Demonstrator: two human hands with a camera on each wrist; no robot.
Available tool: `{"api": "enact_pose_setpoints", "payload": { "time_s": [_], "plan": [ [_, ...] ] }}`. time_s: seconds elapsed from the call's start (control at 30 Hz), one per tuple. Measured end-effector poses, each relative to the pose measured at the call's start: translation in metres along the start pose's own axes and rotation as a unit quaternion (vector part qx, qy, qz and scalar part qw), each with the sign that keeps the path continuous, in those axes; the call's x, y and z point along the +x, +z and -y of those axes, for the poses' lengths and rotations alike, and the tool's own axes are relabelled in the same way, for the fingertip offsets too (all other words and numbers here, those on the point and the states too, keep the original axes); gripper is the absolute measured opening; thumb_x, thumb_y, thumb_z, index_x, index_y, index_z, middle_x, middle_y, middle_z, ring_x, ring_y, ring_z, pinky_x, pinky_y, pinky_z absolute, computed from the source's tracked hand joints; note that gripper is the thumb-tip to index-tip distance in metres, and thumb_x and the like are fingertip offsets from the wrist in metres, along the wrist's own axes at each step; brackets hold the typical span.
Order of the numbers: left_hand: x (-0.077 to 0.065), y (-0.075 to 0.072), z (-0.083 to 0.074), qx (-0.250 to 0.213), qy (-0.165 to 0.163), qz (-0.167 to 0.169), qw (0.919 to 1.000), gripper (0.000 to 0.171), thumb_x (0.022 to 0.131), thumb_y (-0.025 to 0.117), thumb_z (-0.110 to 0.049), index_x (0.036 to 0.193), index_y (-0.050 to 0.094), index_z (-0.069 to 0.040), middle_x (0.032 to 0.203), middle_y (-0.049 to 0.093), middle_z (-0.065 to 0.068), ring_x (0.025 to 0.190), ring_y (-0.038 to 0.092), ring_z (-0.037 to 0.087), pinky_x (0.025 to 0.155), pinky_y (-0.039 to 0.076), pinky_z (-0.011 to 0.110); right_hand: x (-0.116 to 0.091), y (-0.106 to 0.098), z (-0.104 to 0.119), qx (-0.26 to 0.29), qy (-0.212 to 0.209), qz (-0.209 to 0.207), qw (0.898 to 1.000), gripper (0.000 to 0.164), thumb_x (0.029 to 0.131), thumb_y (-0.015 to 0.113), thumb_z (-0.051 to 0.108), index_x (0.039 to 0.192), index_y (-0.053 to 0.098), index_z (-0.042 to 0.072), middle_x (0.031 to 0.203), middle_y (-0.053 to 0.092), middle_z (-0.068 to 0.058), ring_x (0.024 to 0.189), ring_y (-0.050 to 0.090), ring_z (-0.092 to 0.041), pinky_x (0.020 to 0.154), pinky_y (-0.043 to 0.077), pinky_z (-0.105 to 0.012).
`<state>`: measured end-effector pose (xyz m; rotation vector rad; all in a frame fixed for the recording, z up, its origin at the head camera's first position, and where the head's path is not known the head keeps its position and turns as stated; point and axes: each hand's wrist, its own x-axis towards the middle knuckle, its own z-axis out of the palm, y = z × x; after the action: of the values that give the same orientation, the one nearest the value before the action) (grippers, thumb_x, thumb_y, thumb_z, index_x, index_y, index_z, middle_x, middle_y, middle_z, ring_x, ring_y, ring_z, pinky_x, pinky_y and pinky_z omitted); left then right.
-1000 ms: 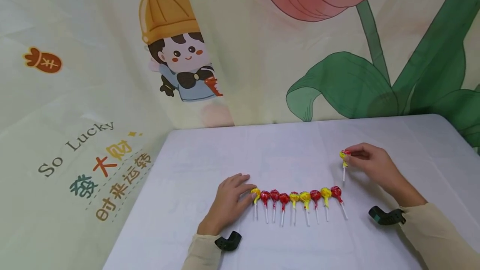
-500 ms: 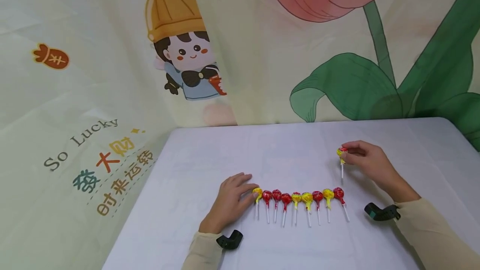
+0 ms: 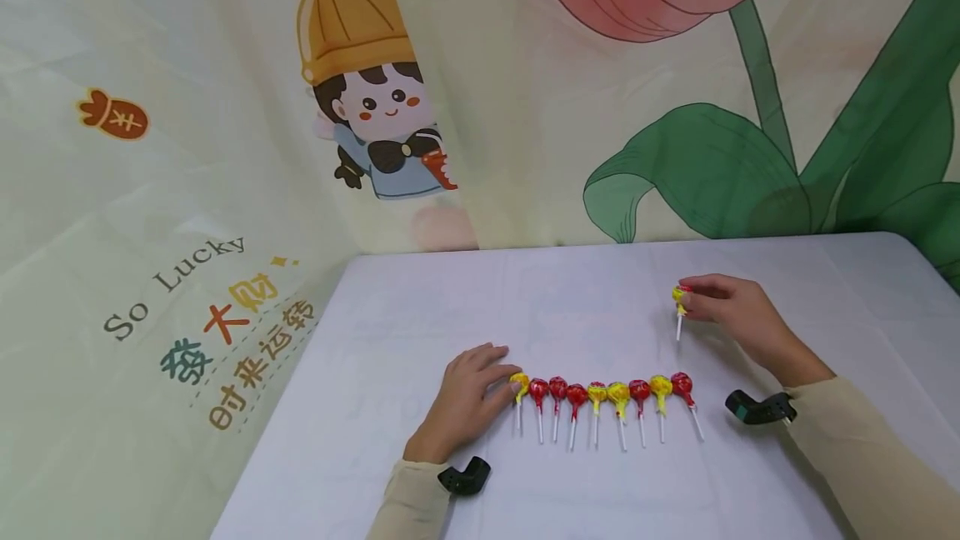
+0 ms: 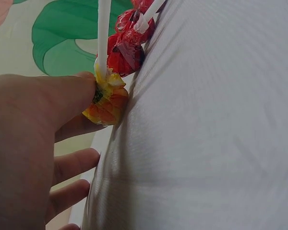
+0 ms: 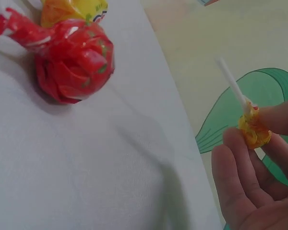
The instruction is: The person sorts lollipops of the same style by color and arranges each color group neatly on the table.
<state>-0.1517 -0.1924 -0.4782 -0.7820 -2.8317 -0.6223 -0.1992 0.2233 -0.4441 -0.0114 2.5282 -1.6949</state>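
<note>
My right hand [image 3: 733, 311] pinches a yellow-wrapped lollipop [image 5: 254, 130] by its candy head between thumb and fingers. Its white stick points down in the head view, and the lollipop is held over the table beyond the row. A row of red and yellow lollipops [image 3: 577, 395] lies side by side, sticks toward me. At the row's left end, my left hand [image 3: 468, 398] has thumb and index finger about the head of a yellow lollipop [image 4: 108, 98], the other fingers spread at the tabletop. A red lollipop [image 3: 682, 386] ends the row on the right.
A white cloth covers the table [image 3: 585, 498]. Behind it hangs a printed backdrop [image 3: 517, 107] with a cartoon figure, a flower and lettering, close to the table's far edge. Black wrist cameras [image 3: 464, 477] sit at both sleeves.
My right hand has moved slightly left and farther from me with its lollipop. The left hand keeps its place at the row's end; the head view has shifted a little.
</note>
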Motion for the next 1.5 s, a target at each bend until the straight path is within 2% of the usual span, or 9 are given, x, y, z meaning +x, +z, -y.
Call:
{"api": "enact_pose_setpoints", "payload": {
  "time_s": [0.2,0.47,0.7,1.03,1.23,1.5],
  "plan": [
    [0.0,-0.001,0.001,0.002,0.005,-0.005,1.0,0.027,0.098,0.063,-0.035,0.119,0.074,-0.021,0.141,0.057,0.005,0.137,0.043,0.028,0.112,0.028,0.054,0.008,0.002,-0.001,0.009,0.001,0.005,1.0,0.059,0.098,0.063,0.045,0.138,0.054,0.003,0.135,0.056,-0.018,0.117,0.061,-0.03,0.092,0.052,-0.03],
    [0.0,-0.002,-0.002,0.005,-0.006,0.008,0.9999,0.028,0.098,0.063,-0.036,0.12,0.074,-0.022,0.142,0.057,0.003,0.139,0.041,0.025,0.113,0.027,0.053,0.017,0.003,0.004,0.004,-0.004,0.014,1.0,0.056,0.099,0.062,0.044,0.137,0.055,0.004,0.133,0.058,-0.018,0.114,0.063,-0.031,0.095,0.051,-0.038],
    [-0.001,-0.003,-0.002,-0.001,-0.005,0.005,1.0,0.027,0.098,0.063,-0.035,0.119,0.074,-0.021,0.141,0.057,0.004,0.138,0.042,0.027,0.113,0.027,0.054,0.031,0.008,0.001,0.01,-0.02,0.025,0.999,0.048,0.1,0.063,0.035,0.133,0.058,0.0,0.129,0.06,-0.019,0.109,0.063,-0.03,0.088,0.055,-0.031],
    [0.0,-0.002,-0.002,0.0,0.009,-0.004,1.0,0.027,0.098,0.063,-0.034,0.118,0.074,-0.02,0.14,0.058,0.006,0.136,0.044,0.03,0.111,0.029,0.056,0.046,0.019,0.001,-0.03,0.002,0.036,0.999,0.045,0.099,0.064,0.036,0.133,0.061,0.006,0.129,0.061,-0.015,0.11,0.06,-0.03,0.091,0.053,-0.036],
    [0.0,-0.002,-0.001,0.005,0.006,-0.008,0.9999,0.027,0.098,0.064,-0.034,0.118,0.075,-0.02,0.14,0.058,0.007,0.136,0.044,0.03,0.111,0.029,0.055,0.058,0.027,0.0,-0.037,0.014,0.047,0.998,0.044,0.099,0.065,0.033,0.132,0.061,0.005,0.127,0.062,-0.016,0.106,0.059,-0.03,0.088,0.054,-0.034],
    [0.0,-0.001,-0.001,0.008,-0.004,-0.002,1.0,0.027,0.098,0.063,-0.036,0.118,0.075,-0.022,0.141,0.057,0.004,0.137,0.043,0.027,0.112,0.028,0.054,0.064,0.032,0.001,-0.053,0.022,0.044,0.997,0.044,0.099,0.064,0.032,0.132,0.061,0.004,0.125,0.063,-0.016,0.104,0.059,-0.03,0.087,0.053,-0.034]
  ]
}}
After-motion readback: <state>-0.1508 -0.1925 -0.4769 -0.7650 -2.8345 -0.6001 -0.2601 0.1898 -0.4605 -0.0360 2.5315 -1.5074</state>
